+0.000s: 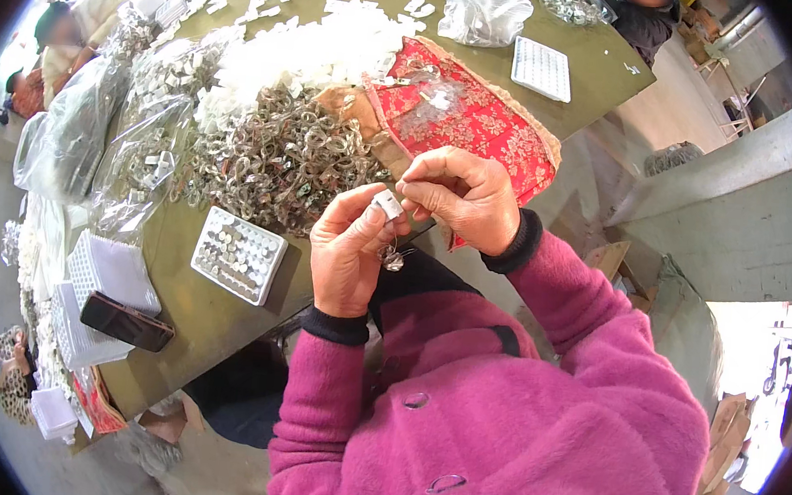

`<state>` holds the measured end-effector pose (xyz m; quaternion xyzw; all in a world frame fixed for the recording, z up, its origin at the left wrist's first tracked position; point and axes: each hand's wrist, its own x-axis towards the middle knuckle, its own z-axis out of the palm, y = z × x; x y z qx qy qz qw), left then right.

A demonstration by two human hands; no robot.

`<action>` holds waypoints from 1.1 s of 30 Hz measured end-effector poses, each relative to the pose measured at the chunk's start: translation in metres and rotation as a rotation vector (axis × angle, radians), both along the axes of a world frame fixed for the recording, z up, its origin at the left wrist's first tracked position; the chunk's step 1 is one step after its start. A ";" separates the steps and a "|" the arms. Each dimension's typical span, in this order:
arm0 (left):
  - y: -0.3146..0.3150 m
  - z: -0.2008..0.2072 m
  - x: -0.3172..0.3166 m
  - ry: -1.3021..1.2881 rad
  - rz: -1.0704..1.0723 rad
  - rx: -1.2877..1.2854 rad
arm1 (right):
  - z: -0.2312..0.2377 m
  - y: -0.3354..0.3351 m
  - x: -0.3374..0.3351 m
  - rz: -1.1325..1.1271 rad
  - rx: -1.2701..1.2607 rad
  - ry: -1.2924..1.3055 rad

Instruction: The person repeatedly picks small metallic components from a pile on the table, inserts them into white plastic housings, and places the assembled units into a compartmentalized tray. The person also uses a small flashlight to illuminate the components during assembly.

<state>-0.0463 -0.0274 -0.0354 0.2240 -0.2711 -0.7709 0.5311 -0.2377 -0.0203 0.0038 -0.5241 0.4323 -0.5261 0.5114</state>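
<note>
In front of my chest, my left hand pinches a small white card-like piece between thumb and fingers. A small shiny loop hangs just under those fingers. My right hand is closed in a pinch beside the white piece; whatever its fingertips hold is too small to make out. Past my left hand lies a heap of dark, shiny looped bands on the green table. Nearer on the table, a white tray has many small round silvery pieces in its pockets.
White pieces heap behind the bands. A red flowered cloth lies at the table's right edge, near a second white tray and a clear bag. Stacked trays carry a dark phone-like case. Other people sit around the table.
</note>
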 end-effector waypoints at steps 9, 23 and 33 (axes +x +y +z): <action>0.001 -0.001 0.001 0.000 0.021 0.020 | -0.005 -0.001 0.009 -0.053 -0.202 0.272; 0.005 0.006 0.016 -0.022 -0.010 0.055 | 0.007 -0.004 0.015 0.156 0.161 -0.070; 0.012 0.049 0.044 -0.242 -0.047 -0.059 | -0.006 -0.007 0.022 0.216 0.167 -0.071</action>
